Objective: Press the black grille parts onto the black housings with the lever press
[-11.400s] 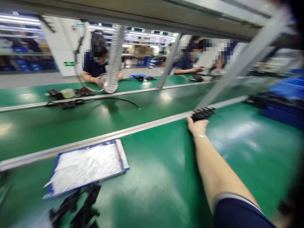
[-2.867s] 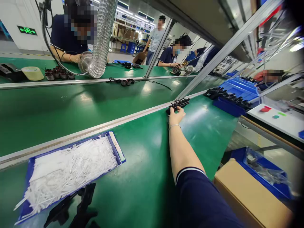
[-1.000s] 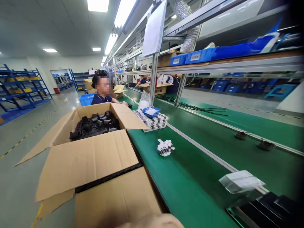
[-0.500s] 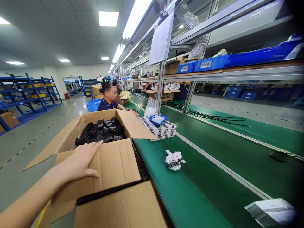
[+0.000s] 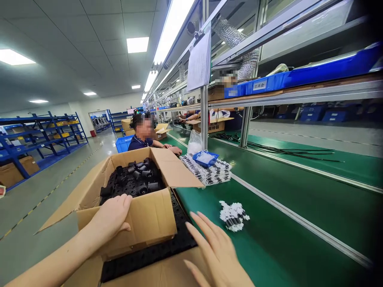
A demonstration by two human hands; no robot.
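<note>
The left hand (image 5: 115,209) is gripping the upper edge of a cardboard flap (image 5: 154,215), its thumb lying on the near face. The right hand (image 5: 214,243) is hovering with fingers spread, holding nothing, beside the box (image 5: 124,158). Black parts (image 5: 137,173) are lying loose inside the box, at one o'clock from the left hand. Between one and two o'clock from the right hand, a black-and-white bundle (image 5: 233,217) is resting on the bench (image 5: 287,251); a blue tray (image 5: 205,159) is sitting farther off at twelve. If the left hand were slipping, the flap could be springing back over the parts; a hard tug might be tearing it. Sweeping low, the right hand could be knocking the bundle.
</note>
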